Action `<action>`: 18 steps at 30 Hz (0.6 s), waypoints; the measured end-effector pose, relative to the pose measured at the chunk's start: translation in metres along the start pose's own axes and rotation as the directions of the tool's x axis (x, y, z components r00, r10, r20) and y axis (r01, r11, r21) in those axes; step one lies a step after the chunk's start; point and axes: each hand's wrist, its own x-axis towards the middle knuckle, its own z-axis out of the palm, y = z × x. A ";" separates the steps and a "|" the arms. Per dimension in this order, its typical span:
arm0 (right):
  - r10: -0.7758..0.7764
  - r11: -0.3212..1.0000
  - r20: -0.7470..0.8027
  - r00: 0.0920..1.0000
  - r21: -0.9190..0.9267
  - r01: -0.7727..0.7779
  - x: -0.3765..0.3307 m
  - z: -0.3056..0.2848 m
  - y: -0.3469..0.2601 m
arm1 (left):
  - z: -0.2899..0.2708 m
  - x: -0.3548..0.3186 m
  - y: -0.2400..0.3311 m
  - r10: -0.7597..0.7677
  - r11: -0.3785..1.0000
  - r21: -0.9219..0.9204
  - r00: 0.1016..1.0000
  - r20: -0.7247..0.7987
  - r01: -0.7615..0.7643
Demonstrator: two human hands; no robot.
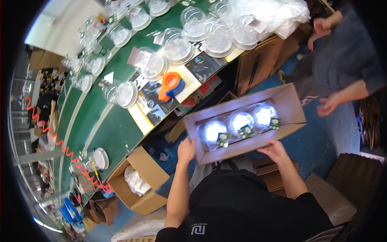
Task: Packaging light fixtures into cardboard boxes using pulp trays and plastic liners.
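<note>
Between my two hands is a long, open-topped cardboard box point(282, 101), tilted and held off the floor. My left hand point(186, 150) is closed on its left end. My right hand point(275, 151) grips the near long wall, with the fingers partly hidden by the cardboard. Inside stand three clear, dome-shaped lamps point(240, 122) in a row, all glowing bright white. Each carries a small green-and-white tag point(245, 131) on its near side.
A green worktable point(96, 121) on the left bears many clear domed lamps point(177, 46) and an orange-and-blue tape dispenser point(171, 85). Below it sits an open carton point(139, 179) with white plastic. Another person point(342, 60) stands close on the right. A red coiled hose point(60, 141) hangs at left.
</note>
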 end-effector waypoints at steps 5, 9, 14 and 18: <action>-0.142 0.990 0.007 0.990 -0.023 0.142 -0.013 -0.020 -0.055 | 0.024 0.010 0.027 0.088 0.961 -0.271 0.986 0.139 -0.047; -0.209 0.978 -0.059 0.976 -0.008 0.209 -0.011 -0.024 -0.080 | 0.053 -0.010 -0.016 0.103 0.925 -0.379 0.968 0.230 -0.008; -0.220 0.974 -0.071 0.973 -0.071 0.215 0.013 -0.047 -0.097 | 0.099 -0.069 -0.114 -0.097 0.899 -0.401 0.974 0.207 0.174; -0.212 0.945 -0.177 0.961 -0.289 0.156 0.011 -0.091 -0.134 | 0.135 -0.120 -0.170 -0.301 0.814 -0.432 0.918 0.257 0.388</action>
